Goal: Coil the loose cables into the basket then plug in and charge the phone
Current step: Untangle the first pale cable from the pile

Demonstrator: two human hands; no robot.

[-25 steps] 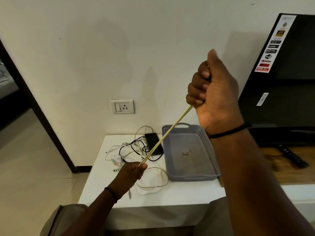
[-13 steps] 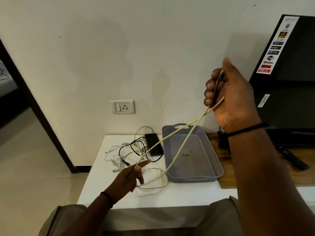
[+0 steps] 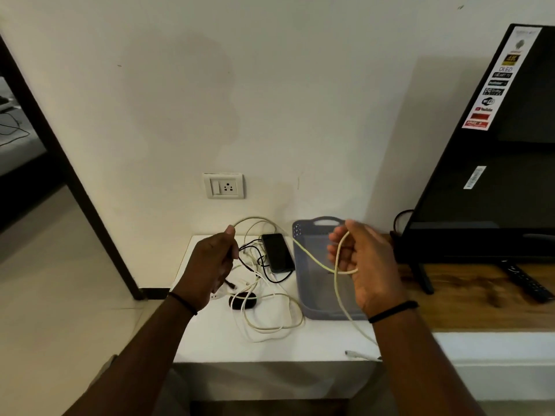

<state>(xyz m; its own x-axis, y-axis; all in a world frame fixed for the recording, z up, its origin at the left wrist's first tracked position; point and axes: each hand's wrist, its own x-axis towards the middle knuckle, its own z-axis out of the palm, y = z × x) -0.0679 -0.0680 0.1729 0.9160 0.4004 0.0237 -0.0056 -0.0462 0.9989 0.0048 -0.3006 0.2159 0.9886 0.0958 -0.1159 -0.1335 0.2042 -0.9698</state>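
A pale cable (image 3: 312,256) hangs looped in the right hand (image 3: 365,265), whose fingers curl around a small coil of it in front of the grey basket (image 3: 309,283); one strand runs leftward from that grip across the basket's near-left wall toward the left hand (image 3: 210,265), which closes on the cable just left of the black phone (image 3: 277,253); another strand drops from the right hand past the basket's front rim, its connector end (image 3: 356,354) lying near the front edge of the white counter (image 3: 210,340); the basket itself holds no coil that can be made out; left of the basket, the phone lies flat on the counter among a tangle of loose white and black cables (image 3: 264,310); above and left of the basket, a wall socket (image 3: 223,186) sits on the cream wall; to the basket's right stand a dark television (image 3: 495,160) and, on the wooden top, a remote control (image 3: 525,280).
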